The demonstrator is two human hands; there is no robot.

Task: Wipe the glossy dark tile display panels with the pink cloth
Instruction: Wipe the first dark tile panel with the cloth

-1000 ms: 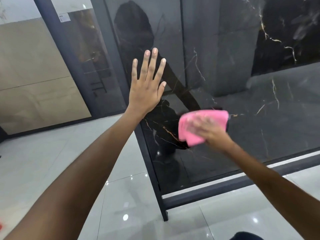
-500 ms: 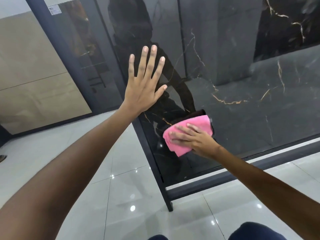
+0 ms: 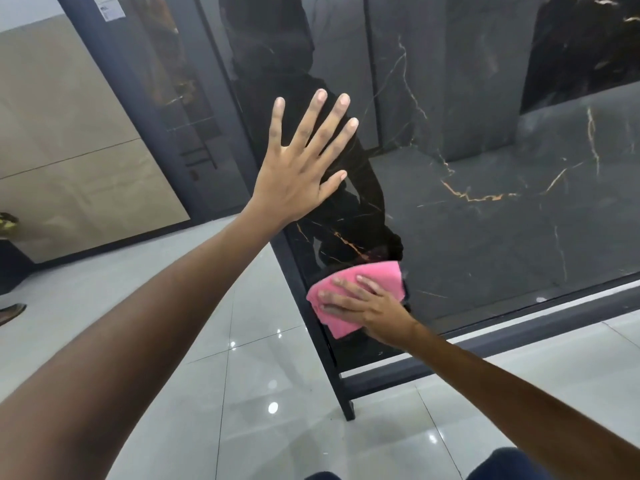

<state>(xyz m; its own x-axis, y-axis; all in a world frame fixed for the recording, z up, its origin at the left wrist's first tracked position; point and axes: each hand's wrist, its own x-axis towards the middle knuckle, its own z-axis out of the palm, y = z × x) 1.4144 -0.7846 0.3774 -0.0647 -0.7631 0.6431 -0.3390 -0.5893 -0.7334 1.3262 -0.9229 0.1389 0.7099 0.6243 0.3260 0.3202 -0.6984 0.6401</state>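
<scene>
**Pink cloth low on the dark panel**

The right hand [image 3: 367, 306] presses the pink cloth [image 3: 349, 292] flat-fingered against the glossy dark tile panel [image 3: 485, 220], near its lower left corner. The left hand [image 3: 298, 171] rests spread on the panel's edge. Pale floor tiles [image 3: 242, 393] gleam below; beige panels [image 3: 69, 133] stand beyond.

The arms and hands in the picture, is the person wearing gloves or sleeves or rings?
No gloves. The left hand and the right hand are both bare, with short, plain fingernails. No ring, watch or bracelet shows on either. Both forearms are bare as far as the picture reaches, so no sleeve can be seen. At the bottom edge there is some dark blue clothing.
</scene>
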